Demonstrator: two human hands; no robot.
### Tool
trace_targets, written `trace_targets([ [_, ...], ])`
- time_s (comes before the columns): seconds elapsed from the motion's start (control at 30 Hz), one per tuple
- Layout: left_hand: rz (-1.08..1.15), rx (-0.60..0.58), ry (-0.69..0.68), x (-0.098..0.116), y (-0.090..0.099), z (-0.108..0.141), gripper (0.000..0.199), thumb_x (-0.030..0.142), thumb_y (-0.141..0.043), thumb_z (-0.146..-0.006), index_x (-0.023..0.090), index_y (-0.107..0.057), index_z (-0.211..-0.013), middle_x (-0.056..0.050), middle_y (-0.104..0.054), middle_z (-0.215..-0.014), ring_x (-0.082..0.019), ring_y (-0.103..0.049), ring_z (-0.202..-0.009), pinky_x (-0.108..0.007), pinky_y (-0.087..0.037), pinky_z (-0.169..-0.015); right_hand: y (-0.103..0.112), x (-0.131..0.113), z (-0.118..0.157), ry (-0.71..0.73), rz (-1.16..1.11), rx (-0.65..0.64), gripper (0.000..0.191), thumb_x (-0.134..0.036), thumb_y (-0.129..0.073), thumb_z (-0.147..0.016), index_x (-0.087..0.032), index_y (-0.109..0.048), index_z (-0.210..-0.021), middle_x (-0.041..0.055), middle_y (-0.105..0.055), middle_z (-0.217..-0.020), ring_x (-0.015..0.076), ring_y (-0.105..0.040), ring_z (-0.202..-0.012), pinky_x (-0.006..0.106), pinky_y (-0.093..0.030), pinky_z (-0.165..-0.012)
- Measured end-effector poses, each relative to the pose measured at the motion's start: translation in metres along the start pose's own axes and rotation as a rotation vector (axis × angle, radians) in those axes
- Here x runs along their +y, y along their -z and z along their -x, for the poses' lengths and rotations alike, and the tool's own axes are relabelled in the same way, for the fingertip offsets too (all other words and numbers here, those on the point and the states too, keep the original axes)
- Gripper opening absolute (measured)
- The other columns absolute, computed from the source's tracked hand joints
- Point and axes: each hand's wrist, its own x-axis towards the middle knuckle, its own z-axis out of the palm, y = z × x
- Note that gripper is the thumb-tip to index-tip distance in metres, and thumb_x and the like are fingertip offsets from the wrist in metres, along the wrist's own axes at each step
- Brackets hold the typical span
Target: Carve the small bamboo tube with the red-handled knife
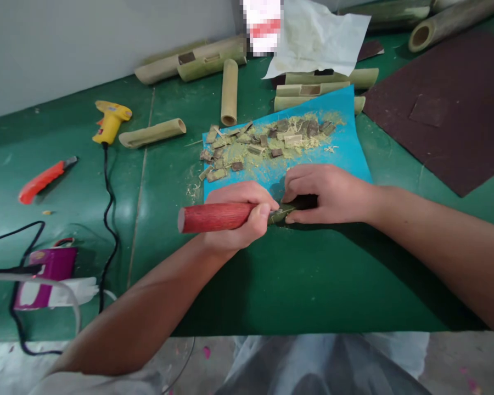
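My left hand (242, 219) is closed around the red wooden handle of a carving tool (214, 218). The handle points left, and a short metal part shows past my thumb, its tip touching or very near a small green-brown piece of bamboo (279, 215). My right hand (329, 192) pinches that piece between thumb and fingers, close against the left fingertips; its far end is hidden in shadow under the hand. Both hands are at the near edge of a blue sheet (356, 156), which carries bamboo chips and shavings (263, 142).
Bamboo tubes (212, 57) lie along the back of the green table (313, 274). Left are a yellow hot-glue gun (111, 120) with its black cord, an orange utility knife (43, 181) and a purple box (60, 269) among cables. A dark brown sheet (448, 115) lies right.
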Motion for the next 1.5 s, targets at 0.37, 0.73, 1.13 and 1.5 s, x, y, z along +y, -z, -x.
trace_targets([
  [0.37, -0.008, 0.048, -0.027, -0.0042, -0.0013, 0.0013, 0.027, 0.031, -0.067, -0.100, 0.019, -0.074, -0.077, 0.001, -0.075, -0.071, -0.009, -0.064, -0.055, -0.022, -0.055, -0.056, 0.0005, 0.0005, -0.0006, -0.011, -0.009, -0.007, 0.019, -0.036, -0.076, -0.095, -0.019, -0.069, -0.088, 0.0038, -0.066, -0.089, 0.0207, -0.063, -0.088, 0.034, -0.046, -0.079],
  [0.73, -0.016, 0.113, -0.066, -0.0087, -0.0002, 0.0047, 0.029, 0.038, -0.066, -0.101, 0.024, -0.074, -0.077, 0.001, -0.073, -0.069, -0.012, -0.062, -0.055, -0.028, -0.053, -0.051, 0.0015, -0.0003, -0.0001, 0.002, 0.007, -0.006, 0.019, -0.035, -0.076, -0.096, -0.019, -0.070, -0.089, 0.0035, -0.065, -0.087, 0.0205, -0.062, -0.087, 0.034, -0.045, -0.078],
  [1.13, -0.037, 0.094, -0.089, -0.0064, 0.0006, 0.0018, 0.032, 0.038, -0.065, -0.101, 0.020, -0.073, -0.075, 0.001, -0.073, -0.067, -0.010, -0.060, -0.052, -0.024, -0.050, -0.050, 0.0009, 0.0011, -0.0002, -0.005, 0.010, -0.009, 0.020, -0.038, -0.076, -0.096, -0.021, -0.069, -0.089, 0.0039, -0.066, -0.089, 0.0209, -0.062, -0.089, 0.034, -0.046, -0.080],
  [1.5, 0.012, 0.077, 0.023, -0.0037, 0.0001, 0.0041, 0.029, 0.041, -0.068, -0.101, 0.023, -0.078, -0.082, 0.001, -0.075, -0.072, -0.011, -0.064, -0.055, -0.028, -0.057, -0.058, 0.0012, -0.0004, -0.0006, -0.013, 0.003, -0.010, 0.017, -0.036, -0.075, -0.095, -0.021, -0.070, -0.089, 0.0034, -0.067, -0.088, 0.0202, -0.062, -0.087, 0.033, -0.046, -0.078],
])
